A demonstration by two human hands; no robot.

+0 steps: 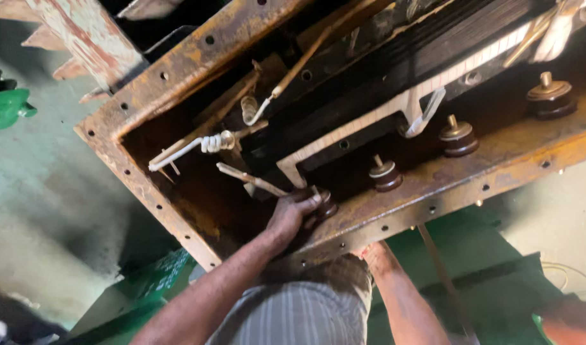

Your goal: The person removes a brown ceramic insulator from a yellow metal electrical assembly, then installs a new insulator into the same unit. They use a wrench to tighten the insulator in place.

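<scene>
The left hand reaches inside the rusty tank, fingers curled around a brown insulator (nearest of four). The right hand, mostly hidden beneath the flange, perhaps braces there; its grip I cannot tell.

This is a repair workshop for heavy electrical equipment. A rusty steel tank with bolt holes sits opened on a stained concrete floor. Inside show brown insulators and a dark winding core.

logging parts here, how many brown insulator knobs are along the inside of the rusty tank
4 show: one under the left hand at, then and, rising rightward along the tank rim. More may lie beyond the frame edge.
</scene>
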